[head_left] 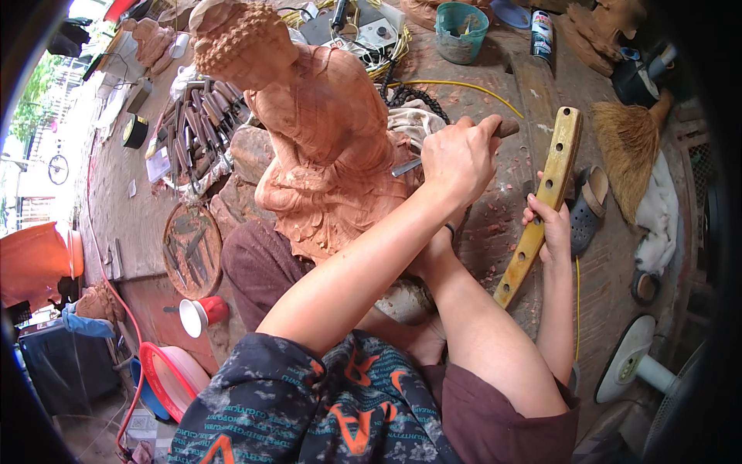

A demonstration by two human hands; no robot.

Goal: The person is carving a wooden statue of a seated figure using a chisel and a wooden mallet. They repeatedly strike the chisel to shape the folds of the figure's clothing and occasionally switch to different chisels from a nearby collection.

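Note:
A reddish-brown wood carving of a seated robed figure with curled hair (325, 155) stands upright in front of me, between my legs. My left hand (460, 158) reaches across to the right, closed around a chisel. The chisel's wooden handle (506, 128) sticks out past my fingers, and its metal blade (406, 167) points left at the carving's side; I cannot tell if the tip touches it. To the right, my right hand (547, 223) grips a long yellowish wooden bar with a row of holes (550, 183), held slanting and apart from the chisel.
Many chisels (201, 127) lie heaped left of the carving, near a round tray of tools (192, 251). A teal bucket (461, 32) and spray can (542, 37) stand at the back. A straw broom (630, 147), a clog (589, 209) and a fan (626, 359) are on the right.

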